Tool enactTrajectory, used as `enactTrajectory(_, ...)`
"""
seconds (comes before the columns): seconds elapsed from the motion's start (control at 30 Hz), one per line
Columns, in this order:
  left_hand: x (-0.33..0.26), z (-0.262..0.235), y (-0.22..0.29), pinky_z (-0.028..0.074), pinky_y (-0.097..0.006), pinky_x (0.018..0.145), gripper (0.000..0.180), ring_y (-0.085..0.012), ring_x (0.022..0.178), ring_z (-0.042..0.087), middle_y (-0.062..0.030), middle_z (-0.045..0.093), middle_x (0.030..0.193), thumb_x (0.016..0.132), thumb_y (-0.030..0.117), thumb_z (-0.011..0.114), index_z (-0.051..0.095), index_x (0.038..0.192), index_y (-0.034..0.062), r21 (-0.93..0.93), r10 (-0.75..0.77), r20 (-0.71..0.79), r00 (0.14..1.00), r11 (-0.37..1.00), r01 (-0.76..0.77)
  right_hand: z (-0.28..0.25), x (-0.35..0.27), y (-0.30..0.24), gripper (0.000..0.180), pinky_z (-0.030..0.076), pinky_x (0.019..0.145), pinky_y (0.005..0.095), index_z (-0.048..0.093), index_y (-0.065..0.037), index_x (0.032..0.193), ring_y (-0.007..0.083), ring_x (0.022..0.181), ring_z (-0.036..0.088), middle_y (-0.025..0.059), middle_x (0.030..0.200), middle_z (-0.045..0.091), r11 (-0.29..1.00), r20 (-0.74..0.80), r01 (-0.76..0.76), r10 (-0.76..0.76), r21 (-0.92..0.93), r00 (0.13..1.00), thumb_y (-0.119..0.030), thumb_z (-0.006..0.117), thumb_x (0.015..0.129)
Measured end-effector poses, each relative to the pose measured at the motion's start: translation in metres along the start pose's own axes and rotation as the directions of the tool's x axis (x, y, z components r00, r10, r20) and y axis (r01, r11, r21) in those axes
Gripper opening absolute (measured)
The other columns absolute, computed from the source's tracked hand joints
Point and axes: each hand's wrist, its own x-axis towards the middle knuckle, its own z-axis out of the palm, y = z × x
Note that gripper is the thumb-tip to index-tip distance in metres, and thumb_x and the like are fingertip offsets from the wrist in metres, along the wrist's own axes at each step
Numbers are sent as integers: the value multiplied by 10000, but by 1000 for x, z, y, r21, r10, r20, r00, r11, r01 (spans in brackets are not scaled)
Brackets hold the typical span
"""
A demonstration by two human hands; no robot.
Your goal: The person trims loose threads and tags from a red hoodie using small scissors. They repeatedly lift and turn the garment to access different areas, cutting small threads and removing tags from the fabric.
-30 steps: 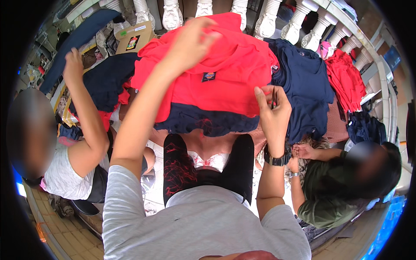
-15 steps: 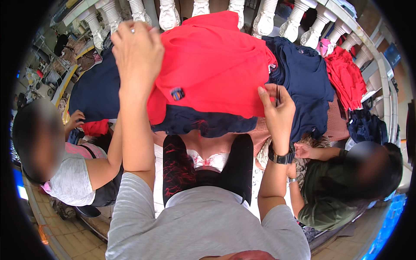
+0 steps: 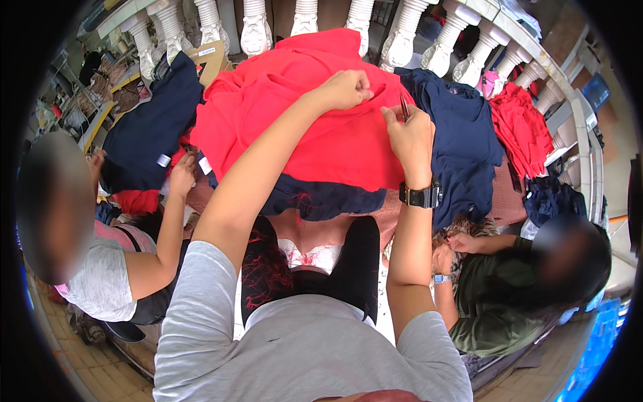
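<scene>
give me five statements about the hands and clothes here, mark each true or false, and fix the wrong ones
1. The right hand holds a thin pointed tool. True.
2. The left hand is over the red garment. True.
3. The person's left wrist wears the black watch. False: the black watch is on the right wrist.
4. Dark blue clothing lies to the right of the red garment. True.
5. The co-worker on the right wears a white shirt. False: that person's dark green shirt shows clearly.
</scene>
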Motion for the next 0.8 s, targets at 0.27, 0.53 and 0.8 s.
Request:
enactTrajectory(0.27,-26,-52,25,434,-227,625,152,-38,724,532,17,565,804,979,114,658,528,969,34,-300,114,-230,966,936,-182,44,9,-30,375,507,694,459,566,44,1087,384,734,675,246,821,687,933,-279,217,-135,287,951,-225,728,883)
enactTrajectory(0.53,-114,-129,38,495,-299,725,230,-231,810,646,-85,649,928,839,-150,501,657,937,-13,370,510,-525,681,858,-357,21,-34,-59,133,455,569,331,697,-13,947,204,625,621,108,748,665,769,-338,516,-405,376,849,0,651,823)
enactTrajectory(0.8,-221,-73,21,401,-355,962,233,-261,999,494,-100,512,1051,877,41,615,732,1078,23,245,85,-631,771,965,95,27,-92,-44,317,407,517,298,651,-41,1162,135,532,538,74,685,626,889,44,254,-292,381,955,-72,748,862)
